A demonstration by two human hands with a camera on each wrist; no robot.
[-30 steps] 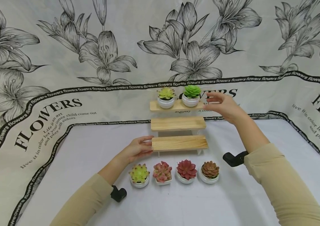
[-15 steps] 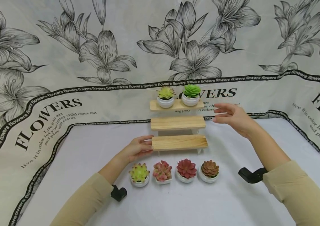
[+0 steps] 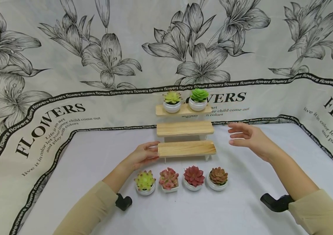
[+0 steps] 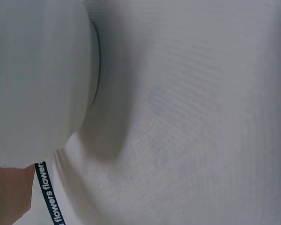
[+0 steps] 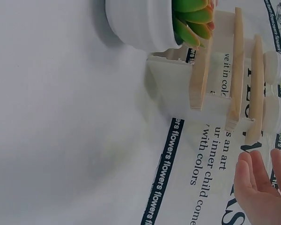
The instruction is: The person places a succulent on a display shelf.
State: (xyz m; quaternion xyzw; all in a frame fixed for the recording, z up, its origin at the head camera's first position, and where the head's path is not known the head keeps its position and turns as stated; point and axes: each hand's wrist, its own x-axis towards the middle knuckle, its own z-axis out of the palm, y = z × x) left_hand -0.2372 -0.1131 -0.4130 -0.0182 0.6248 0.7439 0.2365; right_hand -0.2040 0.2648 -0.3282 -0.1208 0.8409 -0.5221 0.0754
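A three-step wooden stand (image 3: 185,148) rises at the middle. My left hand (image 3: 140,156) touches the left end of its lowest step, thumb and fingers at the board's edge. On the top step are a yellow-green succulent (image 3: 172,101) and a bright green one (image 3: 198,99), both in white pots. The two lower steps hold nothing. My right hand (image 3: 250,138) hovers right of the stand, fingers spread and holding nothing; the right wrist view shows the same hand (image 5: 264,187) beside the stand. In the left wrist view a white pot (image 4: 37,79) covers much of the left hand (image 4: 9,192).
In front of the stand is a row of potted succulents: yellow-green (image 3: 145,181), pink (image 3: 169,179), dark red (image 3: 194,178) and brown (image 3: 218,178). They stand on a white cloth (image 3: 178,215). Behind hangs a flower-printed cloth (image 3: 137,111).
My right hand has moved away from beside the bright green succulent, down and to the right. The left hand stays at the lowest step, and the pots have not moved.
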